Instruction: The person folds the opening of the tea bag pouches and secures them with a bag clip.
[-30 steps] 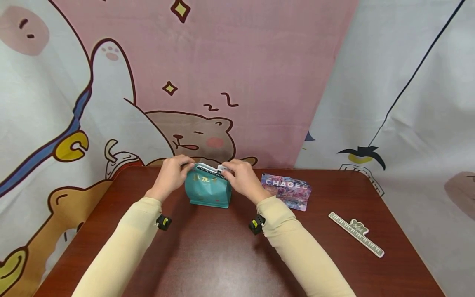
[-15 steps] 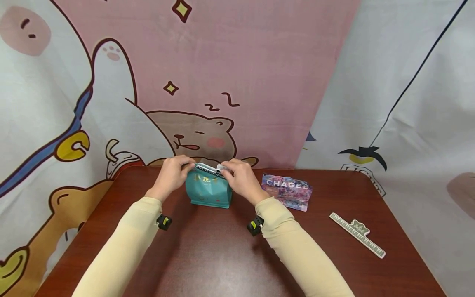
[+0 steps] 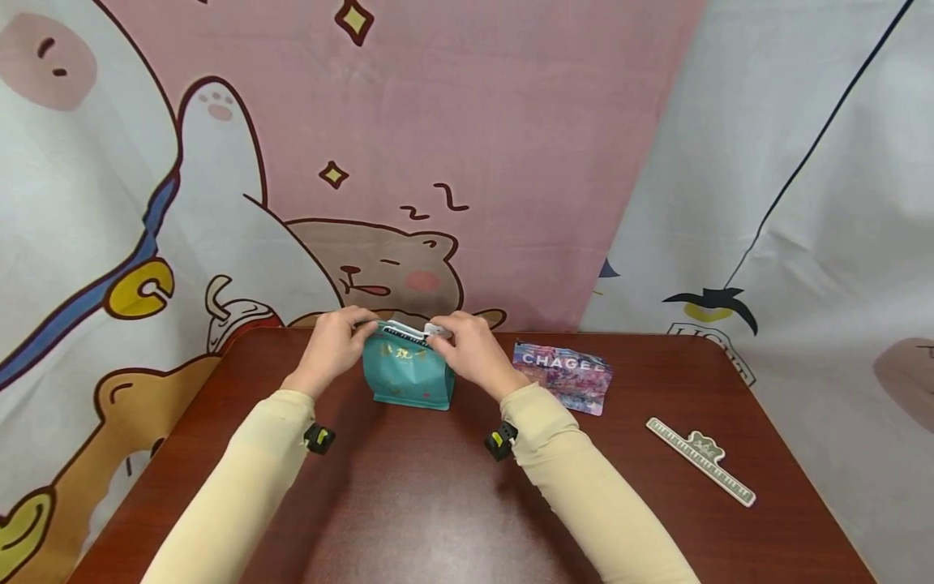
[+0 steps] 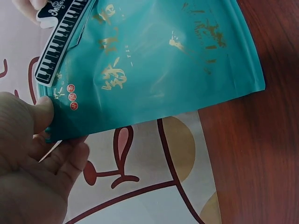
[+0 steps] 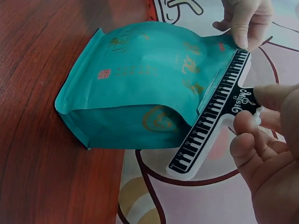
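Teal pouch (image 3: 409, 375): one; pouches two, clips two, hands two.

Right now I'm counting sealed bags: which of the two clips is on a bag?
The piano-key clip, pinched by the right hand on the teal bag; the other clip lies loose.

Teal stand-up foil pouch (image 3: 409, 373) with gold lettering | standing upright near the far edge of a dark red wooden table | top edge flattened | black-and-white piano-keyboard sealing clip (image 5: 216, 111) lying along the pouch's top edge, partly overhanging one end
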Demonstrator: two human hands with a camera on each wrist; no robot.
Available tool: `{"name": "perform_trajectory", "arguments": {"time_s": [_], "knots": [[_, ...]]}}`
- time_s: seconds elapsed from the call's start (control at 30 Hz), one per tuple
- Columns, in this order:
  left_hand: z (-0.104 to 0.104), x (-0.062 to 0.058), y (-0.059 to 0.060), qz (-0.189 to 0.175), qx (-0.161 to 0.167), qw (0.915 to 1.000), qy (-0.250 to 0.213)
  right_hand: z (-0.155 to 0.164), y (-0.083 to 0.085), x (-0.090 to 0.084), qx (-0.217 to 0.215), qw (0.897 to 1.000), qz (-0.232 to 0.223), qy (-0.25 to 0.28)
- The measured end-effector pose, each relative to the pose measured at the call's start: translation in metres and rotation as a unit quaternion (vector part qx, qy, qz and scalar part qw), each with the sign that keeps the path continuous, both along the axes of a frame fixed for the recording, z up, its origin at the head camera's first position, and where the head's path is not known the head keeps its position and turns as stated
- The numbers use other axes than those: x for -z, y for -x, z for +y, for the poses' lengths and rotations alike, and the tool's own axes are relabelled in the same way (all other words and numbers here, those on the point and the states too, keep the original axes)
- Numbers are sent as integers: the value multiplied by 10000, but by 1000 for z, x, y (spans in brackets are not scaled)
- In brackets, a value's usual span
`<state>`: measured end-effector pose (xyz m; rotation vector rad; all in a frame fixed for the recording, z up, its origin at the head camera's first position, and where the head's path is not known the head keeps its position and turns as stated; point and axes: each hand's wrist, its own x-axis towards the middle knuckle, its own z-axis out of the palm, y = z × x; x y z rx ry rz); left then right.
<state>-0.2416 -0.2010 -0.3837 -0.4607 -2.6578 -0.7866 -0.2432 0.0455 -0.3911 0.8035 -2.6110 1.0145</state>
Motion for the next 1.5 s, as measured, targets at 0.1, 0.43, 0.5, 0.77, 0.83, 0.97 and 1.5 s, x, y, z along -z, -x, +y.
{"name": "perform_trajectory", "arguments": {"time_s": [0.1,0.43,0.5,0.77,0.83,0.97,1.5], "knots": [[-1,1,0,60,10,10000,27,-2,0,0,-14,9999,108,-30],[-1,2,0,98,55,9999,-29,-3,0,7,63,9977,672,91],[-1,2,0,95,53,9999,-18,-4,0,9,42,9965,814,196],[0,2,0,148,22,9998,89,-7,1,15,142,9898,1320,509],[-1,2,1,168,15,9998,103,-8,2,16,171,9889,1372,551],[-1,2,2,183,-1,9998,121,-11,2,16,167,9886,1363,621],[0,4,3,162,-13,9998,101,-16,3,17,290,9867,1412,755]]}}
